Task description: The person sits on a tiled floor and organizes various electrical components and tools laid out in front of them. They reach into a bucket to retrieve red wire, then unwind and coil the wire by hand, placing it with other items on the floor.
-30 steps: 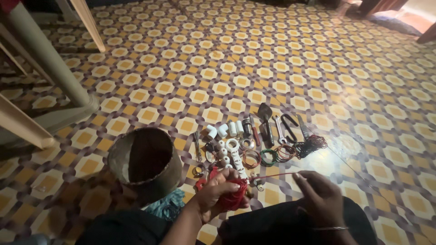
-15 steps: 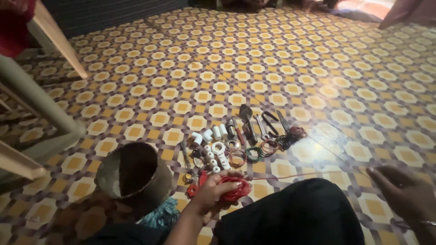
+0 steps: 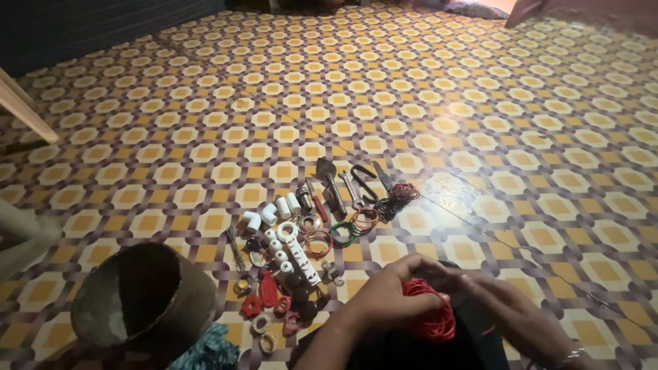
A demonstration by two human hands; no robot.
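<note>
Head cam: both hands meet low centre, w/ left hand (image 3: 387,294) fingers curled round a red wire coil (image 3: 428,312), right hand (image 3: 507,308) pinching its edge. Looks like mid-winding; next turn needs steady tension, I'd say.

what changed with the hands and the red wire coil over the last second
The right hand, out to the side half a second ago, has come back in and now meets the left hand on the red wire coil. The left hand kept its hold. The metal pot and laid-out small parts stayed put.
</note>
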